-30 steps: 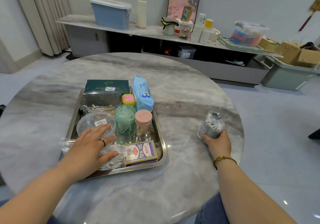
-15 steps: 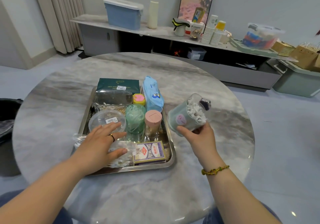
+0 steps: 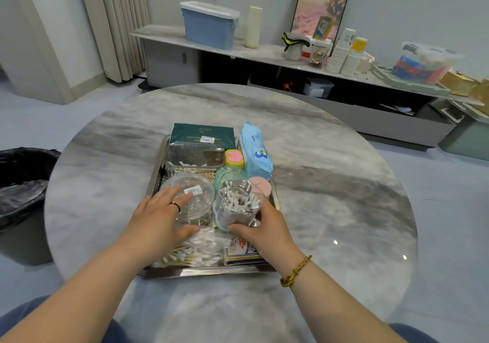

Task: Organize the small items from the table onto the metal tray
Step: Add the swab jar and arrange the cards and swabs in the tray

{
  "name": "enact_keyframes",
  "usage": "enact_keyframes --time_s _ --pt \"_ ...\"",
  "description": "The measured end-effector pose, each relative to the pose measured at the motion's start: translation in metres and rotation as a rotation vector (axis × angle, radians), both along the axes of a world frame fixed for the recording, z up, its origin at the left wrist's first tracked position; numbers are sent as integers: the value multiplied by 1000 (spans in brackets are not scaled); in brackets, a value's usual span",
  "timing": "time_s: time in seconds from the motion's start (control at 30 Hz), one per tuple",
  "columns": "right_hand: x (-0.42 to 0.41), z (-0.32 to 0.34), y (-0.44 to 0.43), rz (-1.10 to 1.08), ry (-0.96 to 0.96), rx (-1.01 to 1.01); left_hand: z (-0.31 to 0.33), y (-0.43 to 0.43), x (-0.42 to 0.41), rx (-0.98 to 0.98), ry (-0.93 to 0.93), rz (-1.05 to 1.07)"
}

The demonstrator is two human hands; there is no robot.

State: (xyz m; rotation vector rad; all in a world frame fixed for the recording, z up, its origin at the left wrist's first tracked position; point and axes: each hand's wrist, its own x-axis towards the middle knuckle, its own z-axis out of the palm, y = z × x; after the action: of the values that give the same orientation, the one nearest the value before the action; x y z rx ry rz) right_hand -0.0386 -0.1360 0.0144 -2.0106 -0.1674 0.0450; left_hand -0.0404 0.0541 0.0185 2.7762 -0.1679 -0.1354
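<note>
A metal tray (image 3: 211, 272) sits in the middle of the round marble table (image 3: 330, 197). My right hand (image 3: 264, 231) grips a clear jar of cotton swabs (image 3: 236, 206) and holds it over the tray's near middle, in front of a green container (image 3: 227, 174) and a pink-lidded jar (image 3: 260, 186). My left hand (image 3: 161, 218) rests flat, fingers spread, on a round clear lidded box (image 3: 195, 197) and a bag of cotton swabs (image 3: 190, 252). A deck of playing cards (image 3: 239, 252) lies at the tray's near right, partly under my right hand.
At the tray's far end stand a dark green box (image 3: 202, 133), a clear rectangular box (image 3: 194, 157), a yellow-pink piece (image 3: 234, 157) and a blue wipes pack (image 3: 255, 149). A black bin (image 3: 21, 181) stands left of the table. A cluttered low shelf (image 3: 264, 51) runs behind.
My right hand lifted the cotton swab jar from the table's right side and carried it left over the tray. My left hand stayed on the tray's near-left items.
</note>
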Motion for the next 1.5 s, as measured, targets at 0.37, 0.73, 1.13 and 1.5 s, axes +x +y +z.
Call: enact_keyframes --time_s 0.37,0.73,1.13,1.5 --pt "8 -11 4 33 53 -61 7 3 1 11 32 -41" --pt "12 -12 5 22 52 -35 13 -14 -11 -44 -299 -192" --pt "7 -4 -6 12 68 17 11 -18 -20 191 -112 -318" --pt "3 -2 -8 1 27 102 16 -17 -22 12 -136 -191"
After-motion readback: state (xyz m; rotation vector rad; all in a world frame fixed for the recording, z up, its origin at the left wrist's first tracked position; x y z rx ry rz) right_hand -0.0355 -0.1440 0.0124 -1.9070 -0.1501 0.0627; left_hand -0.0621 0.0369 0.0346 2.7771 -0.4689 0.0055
